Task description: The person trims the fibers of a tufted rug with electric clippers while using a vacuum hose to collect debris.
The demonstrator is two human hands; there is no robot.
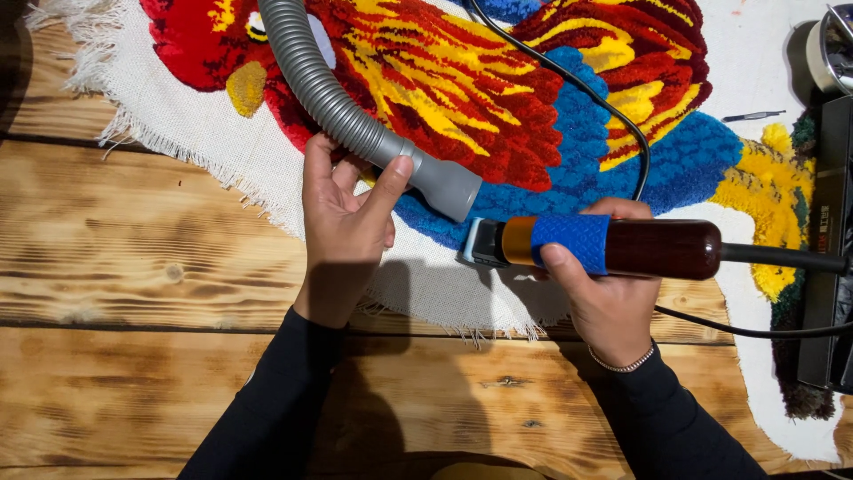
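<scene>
Bare desk [133, 267] open left and below the rug [569, 133], hose [329, 89] and cable [622, 116] crossing the rug, black box [831, 240] blocking right edge

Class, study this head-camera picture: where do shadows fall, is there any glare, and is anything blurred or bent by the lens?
In the head view, light from above casts soft shadows of both arms on the wooden table beneath the left hand and right hand; a faint sheen runs along the trimmer handle and grey vacuum hose; the tufted rug is sharp; table planks bow slightly toward the edges.
</scene>
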